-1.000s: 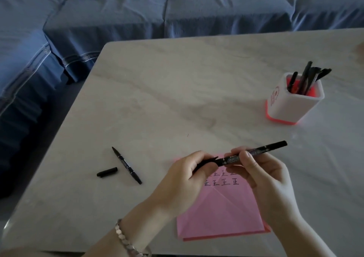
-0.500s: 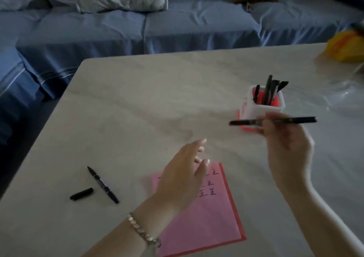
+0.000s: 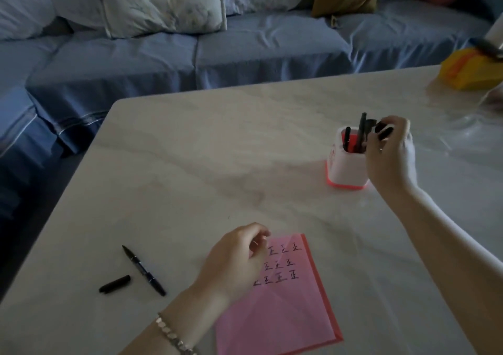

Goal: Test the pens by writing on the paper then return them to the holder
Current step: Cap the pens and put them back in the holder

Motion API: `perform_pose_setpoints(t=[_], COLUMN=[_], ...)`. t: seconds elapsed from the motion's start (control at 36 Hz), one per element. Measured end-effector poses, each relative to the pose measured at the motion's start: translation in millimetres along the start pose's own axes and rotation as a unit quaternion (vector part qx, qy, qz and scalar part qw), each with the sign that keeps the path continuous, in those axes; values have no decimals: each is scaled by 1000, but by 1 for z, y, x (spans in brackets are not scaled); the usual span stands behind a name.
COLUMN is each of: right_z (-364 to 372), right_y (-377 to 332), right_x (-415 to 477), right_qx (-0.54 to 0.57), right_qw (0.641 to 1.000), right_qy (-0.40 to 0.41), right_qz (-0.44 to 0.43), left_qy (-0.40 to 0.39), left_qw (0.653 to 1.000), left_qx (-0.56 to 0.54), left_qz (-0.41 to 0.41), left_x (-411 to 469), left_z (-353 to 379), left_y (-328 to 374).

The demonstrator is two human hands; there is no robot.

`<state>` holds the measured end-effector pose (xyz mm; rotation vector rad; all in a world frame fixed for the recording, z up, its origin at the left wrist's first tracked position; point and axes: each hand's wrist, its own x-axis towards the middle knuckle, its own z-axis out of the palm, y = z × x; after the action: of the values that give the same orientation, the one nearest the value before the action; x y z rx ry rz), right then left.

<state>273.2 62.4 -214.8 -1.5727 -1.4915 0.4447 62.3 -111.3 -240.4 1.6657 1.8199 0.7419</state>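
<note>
Pen [image 3: 384,132] in the right hand [image 3: 389,158]: only its dark top shows between the curled fingers gripping it, at the mouth of the white holder [image 3: 344,168] on the table [image 3: 217,150]; the rest is hidden. The left hand [image 3: 236,259], loosely curled and holding nothing, covers part of the pink paper [image 3: 285,314], whose near edge is cut off. An uncapped pen [image 3: 144,270] and its cap [image 3: 114,284] lie to the paper's left.

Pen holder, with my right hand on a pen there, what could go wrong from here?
The holder already has several pens in it, so the right hand pushing its pen in at an angle could tip it or jam against the others. The uncapped pen lies apart from its cap, left of the pink paper; it might dry out or be forgotten.
</note>
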Motion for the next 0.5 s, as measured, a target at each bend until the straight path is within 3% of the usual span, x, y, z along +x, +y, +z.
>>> perform_pose_setpoints(t=[0.11, 0.28, 0.42, 0.5], right_z=[0, 2, 1, 13], right_y=[7, 11, -13, -29], right_x=[0, -5, -38, -71], right_qx=[-14, -158, -123, -75], right_qw=[1000, 984, 982, 976], right_qy=[-12, -29, -13, -87], right_qz=[-9, -73, -144, -183], left_qy=[-1, 2, 15, 55], left_qw=[1000, 999, 999, 997], left_qx=[3, -10, -23, -19], left_qz=[-19, -33, -36, -45], left_x=[-1, -5, -13, -22], left_z=[-2, -5, -17, -27], left_y=[-6, -17, -35, -50])
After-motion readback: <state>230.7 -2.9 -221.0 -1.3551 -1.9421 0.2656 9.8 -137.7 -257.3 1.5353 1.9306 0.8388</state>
